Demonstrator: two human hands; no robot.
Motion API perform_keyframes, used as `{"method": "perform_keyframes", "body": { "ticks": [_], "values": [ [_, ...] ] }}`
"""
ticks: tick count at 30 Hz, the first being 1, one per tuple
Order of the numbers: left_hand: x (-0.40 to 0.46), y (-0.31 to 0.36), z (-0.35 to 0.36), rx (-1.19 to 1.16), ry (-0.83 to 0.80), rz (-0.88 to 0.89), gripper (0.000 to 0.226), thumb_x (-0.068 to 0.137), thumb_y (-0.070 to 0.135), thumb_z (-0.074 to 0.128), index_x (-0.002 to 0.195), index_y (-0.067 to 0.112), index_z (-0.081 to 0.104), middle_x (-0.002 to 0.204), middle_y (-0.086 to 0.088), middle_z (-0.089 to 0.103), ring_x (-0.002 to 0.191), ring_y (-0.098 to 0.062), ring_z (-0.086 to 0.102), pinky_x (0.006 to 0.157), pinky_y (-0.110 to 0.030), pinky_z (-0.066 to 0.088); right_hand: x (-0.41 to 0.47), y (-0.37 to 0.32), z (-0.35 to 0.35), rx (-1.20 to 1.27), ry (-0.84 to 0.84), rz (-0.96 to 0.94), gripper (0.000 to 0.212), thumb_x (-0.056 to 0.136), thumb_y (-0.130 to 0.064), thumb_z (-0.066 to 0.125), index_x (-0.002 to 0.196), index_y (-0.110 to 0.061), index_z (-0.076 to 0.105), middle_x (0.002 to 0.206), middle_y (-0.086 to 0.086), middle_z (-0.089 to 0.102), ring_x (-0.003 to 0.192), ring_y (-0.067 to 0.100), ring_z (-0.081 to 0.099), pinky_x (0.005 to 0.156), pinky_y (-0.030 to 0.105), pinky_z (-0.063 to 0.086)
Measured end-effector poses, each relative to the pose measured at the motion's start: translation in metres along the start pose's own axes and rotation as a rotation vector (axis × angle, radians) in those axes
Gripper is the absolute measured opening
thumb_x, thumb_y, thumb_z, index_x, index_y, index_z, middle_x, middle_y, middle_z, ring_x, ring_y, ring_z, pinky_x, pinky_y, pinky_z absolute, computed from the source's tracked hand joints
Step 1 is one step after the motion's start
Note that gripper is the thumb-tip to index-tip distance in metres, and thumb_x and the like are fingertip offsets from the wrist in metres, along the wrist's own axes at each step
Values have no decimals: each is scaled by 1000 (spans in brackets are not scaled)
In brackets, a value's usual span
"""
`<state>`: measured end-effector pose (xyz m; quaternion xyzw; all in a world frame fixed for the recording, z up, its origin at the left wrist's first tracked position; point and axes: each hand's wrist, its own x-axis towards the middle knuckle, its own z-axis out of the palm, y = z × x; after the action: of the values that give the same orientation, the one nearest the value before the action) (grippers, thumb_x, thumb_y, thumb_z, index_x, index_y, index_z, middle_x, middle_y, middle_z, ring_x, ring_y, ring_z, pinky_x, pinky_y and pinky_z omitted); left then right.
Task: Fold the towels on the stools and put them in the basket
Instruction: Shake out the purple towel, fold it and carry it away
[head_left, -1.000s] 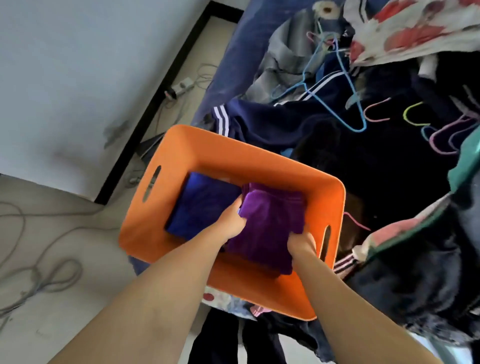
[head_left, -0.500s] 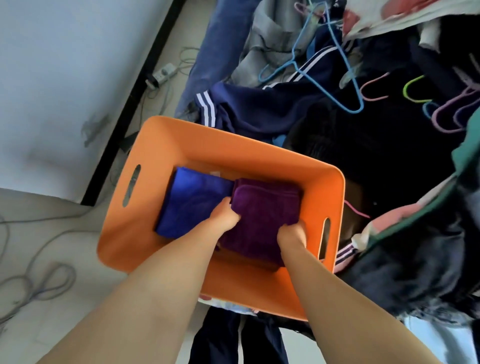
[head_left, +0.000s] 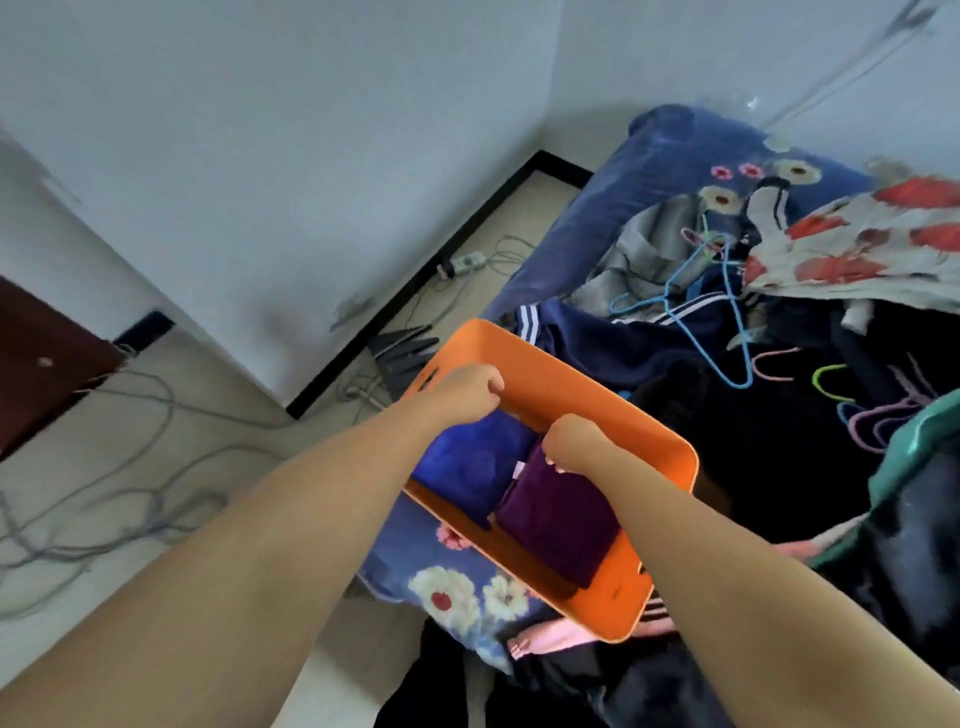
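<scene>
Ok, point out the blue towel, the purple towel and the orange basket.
blue towel (head_left: 467, 462): head view, middle of its folded top face.
purple towel (head_left: 561, 525): head view, middle of its folded top face.
orange basket (head_left: 613, 410): head view, bare inner face of its far wall.

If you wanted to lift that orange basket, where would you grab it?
Probably by the slot handles in its two short end walls, one hand from each end. The orange basket is long, and the folded blue towel and purple towel fill its middle.
</scene>
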<state>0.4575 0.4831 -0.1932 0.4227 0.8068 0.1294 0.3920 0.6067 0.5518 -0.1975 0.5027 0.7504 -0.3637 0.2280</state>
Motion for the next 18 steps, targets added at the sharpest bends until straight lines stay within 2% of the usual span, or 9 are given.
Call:
{"method": "perform_keyframes", "body": {
  "ticks": [1,3,5,8,12,14,18],
  "values": [
    [-12,-3,-9,27,83,-8,21,88,8,46,93,14,65,94,-5,62,96,-27,57,77,-33,42,-6,-14,-3,-70,39,-64,33,91,-14,44,117,-3,61,119,18,62,112,35,58,91,36,48],
    [-42,-14,-24,50,273,-85,25,89,16,46,107,14,63,110,-8,63,104,-29,58,83,-36,47,-24,-43,-6,-197,191,-254,30,94,-17,41,116,-7,60,115,15,63,108,33,59,85,35,46],
    [-80,-28,-30,22,460,-166,29,89,21,48,115,14,60,118,-11,62,109,-31,58,86,-36,48,-47,-70,-2,-268,327,-469,30,95,-22,40,117,-13,58,113,11,64,105,31,59,87,37,46],
    [-138,-49,-26,-33,581,-295,24,91,20,49,109,8,60,115,-15,62,105,-32,58,82,-34,46,-82,-102,13,-369,391,-707,33,94,-26,41,120,-16,58,117,10,61,109,31,56,88,37,42],
    [-247,-85,-13,-111,732,-516,26,94,25,49,109,8,61,115,-16,63,105,-32,59,83,-35,45,-144,-141,59,-550,345,-952,35,92,-27,44,121,-15,58,124,10,57,119,32,50,97,40,37],
    [-301,-101,-7,-145,801,-630,29,95,30,48,113,11,60,116,-13,62,107,-31,58,83,-34,44,-174,-156,85,-635,319,-1055,35,91,-26,42,121,-14,57,123,10,57,118,32,50,97,41,36],
    [-428,-133,22,-201,963,-860,28,92,29,45,108,14,61,111,-10,64,102,-27,58,80,-34,44,-256,-188,157,-776,204,-1297,36,93,-24,38,124,-14,53,125,10,55,119,30,48,103,43,34]
  ]
}}
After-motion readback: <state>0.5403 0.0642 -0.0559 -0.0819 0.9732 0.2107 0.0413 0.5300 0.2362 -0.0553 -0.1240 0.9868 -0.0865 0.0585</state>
